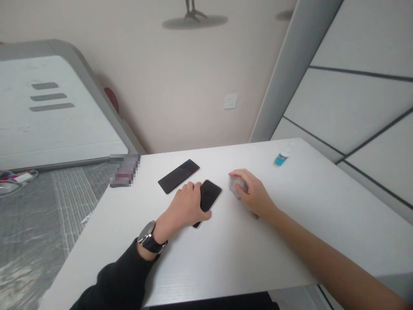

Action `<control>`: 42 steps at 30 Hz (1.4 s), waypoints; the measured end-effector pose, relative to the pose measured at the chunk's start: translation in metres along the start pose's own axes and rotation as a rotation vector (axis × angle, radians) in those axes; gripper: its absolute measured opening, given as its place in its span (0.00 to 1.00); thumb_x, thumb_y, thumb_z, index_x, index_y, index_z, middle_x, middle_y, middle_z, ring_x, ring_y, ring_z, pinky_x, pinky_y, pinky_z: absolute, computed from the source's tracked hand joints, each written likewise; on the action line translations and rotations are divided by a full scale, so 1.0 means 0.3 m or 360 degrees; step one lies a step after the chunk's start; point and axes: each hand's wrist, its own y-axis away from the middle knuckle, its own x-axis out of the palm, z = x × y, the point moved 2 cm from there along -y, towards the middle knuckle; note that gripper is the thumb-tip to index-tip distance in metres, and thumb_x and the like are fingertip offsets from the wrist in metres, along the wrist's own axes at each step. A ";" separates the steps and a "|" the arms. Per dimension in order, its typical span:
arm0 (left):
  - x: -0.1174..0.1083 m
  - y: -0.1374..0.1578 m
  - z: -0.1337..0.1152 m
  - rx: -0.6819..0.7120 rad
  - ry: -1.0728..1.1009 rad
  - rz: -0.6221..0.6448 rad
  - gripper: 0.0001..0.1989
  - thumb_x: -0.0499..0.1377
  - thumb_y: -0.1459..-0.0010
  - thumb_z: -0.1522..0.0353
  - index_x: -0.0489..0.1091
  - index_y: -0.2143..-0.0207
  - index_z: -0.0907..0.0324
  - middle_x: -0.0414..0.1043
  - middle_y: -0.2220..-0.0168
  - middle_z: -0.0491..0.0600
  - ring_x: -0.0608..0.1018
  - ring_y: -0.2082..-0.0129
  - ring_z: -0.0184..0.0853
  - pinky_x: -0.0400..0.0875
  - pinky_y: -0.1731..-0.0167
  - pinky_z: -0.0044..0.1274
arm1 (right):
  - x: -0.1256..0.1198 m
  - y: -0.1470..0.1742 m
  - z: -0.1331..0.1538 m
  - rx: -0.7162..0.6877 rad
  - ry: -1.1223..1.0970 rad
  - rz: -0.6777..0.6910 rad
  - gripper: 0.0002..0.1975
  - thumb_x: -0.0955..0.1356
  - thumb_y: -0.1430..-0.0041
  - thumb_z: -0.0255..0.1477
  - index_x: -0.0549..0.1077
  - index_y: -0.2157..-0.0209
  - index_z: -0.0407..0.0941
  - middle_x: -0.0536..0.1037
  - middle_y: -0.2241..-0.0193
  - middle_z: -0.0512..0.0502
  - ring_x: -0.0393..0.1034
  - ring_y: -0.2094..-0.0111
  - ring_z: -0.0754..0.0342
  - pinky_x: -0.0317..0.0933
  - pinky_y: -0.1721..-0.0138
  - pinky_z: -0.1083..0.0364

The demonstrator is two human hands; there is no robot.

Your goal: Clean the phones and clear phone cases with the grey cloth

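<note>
Left hand point(187, 204) grips nearer phone point(210, 193), flat on table point(200, 267): fingers over one long edge, thumb at opposite. Right hand point(253, 189) curled around grey cloth point(236, 184). Bottle point(281, 159): blue label, writing unreadable.

Looked like a home room: pale beige wall point(180, 86) had a square white plastic socket point(230, 101), tall white dark-striped panels point(364, 38) stood right, grey-framed white headboard-like panel point(54, 129) left, smooth white counter point(200, 267) between.
</note>
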 end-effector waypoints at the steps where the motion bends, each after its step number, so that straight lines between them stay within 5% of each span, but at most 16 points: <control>1: -0.009 0.016 0.000 0.0053 -0.0138 0.0096 0.34 0.70 0.60 0.62 0.70 0.48 0.58 0.72 0.56 0.59 0.77 0.56 0.55 0.71 0.53 0.40 | -0.002 0.001 0.003 0.0002 0.0002 0.0006 0.14 0.62 0.39 0.26 0.73 0.54 0.46 0.79 0.53 0.40 0.73 0.50 0.44 0.66 0.46 0.44; 6: -0.051 0.093 -0.025 0.0173 -0.0371 0.0258 0.41 0.61 0.51 0.66 0.55 0.34 0.57 0.65 0.42 0.63 0.80 0.64 0.46 0.76 0.68 0.35 | 0.003 0.024 0.045 0.0175 -0.0269 0.0211 0.15 0.64 0.32 0.36 0.74 0.48 0.49 0.80 0.50 0.41 0.74 0.48 0.43 0.65 0.44 0.40; 9: -0.056 0.114 -0.035 0.0389 -0.0305 0.0192 0.44 0.61 0.50 0.69 0.51 0.31 0.54 0.67 0.42 0.62 0.80 0.57 0.51 0.78 0.61 0.38 | 0.030 0.052 0.074 0.0385 -0.0761 0.0535 0.19 0.62 0.30 0.43 0.73 0.45 0.50 0.80 0.52 0.43 0.75 0.49 0.45 0.69 0.47 0.44; 12: -0.048 0.123 -0.032 0.0573 -0.0250 0.0146 0.46 0.62 0.49 0.71 0.48 0.29 0.54 0.70 0.44 0.62 0.78 0.51 0.54 0.77 0.56 0.41 | 0.056 0.074 0.089 0.0556 -0.1019 0.0688 0.22 0.62 0.31 0.50 0.76 0.59 0.47 0.77 0.67 0.48 0.73 0.63 0.51 0.69 0.60 0.52; 16: -0.035 0.129 -0.031 0.0646 -0.0369 0.0108 0.43 0.61 0.44 0.70 0.47 0.28 0.54 0.71 0.43 0.63 0.79 0.51 0.54 0.77 0.56 0.41 | 0.071 0.083 0.096 0.0712 -0.1086 0.0635 0.28 0.62 0.36 0.57 0.67 0.73 0.46 0.60 0.78 0.54 0.56 0.76 0.57 0.57 0.74 0.56; 27: -0.016 0.139 -0.077 0.0953 -0.0835 -0.0153 0.35 0.58 0.38 0.67 0.52 0.32 0.68 0.77 0.52 0.63 0.81 0.61 0.46 0.79 0.65 0.34 | 0.082 0.076 0.113 0.0697 -0.1249 0.0507 0.30 0.65 0.40 0.60 0.60 0.77 0.47 0.55 0.78 0.55 0.49 0.75 0.57 0.50 0.72 0.55; 42: -0.016 0.137 -0.122 0.0987 -0.0972 -0.0216 0.32 0.60 0.44 0.72 0.59 0.37 0.74 0.77 0.53 0.61 0.79 0.64 0.42 0.78 0.69 0.31 | 0.124 0.117 0.105 0.1093 -0.1637 0.0123 0.27 0.74 0.52 0.57 0.75 0.74 0.46 0.71 0.74 0.50 0.62 0.69 0.52 0.59 0.64 0.52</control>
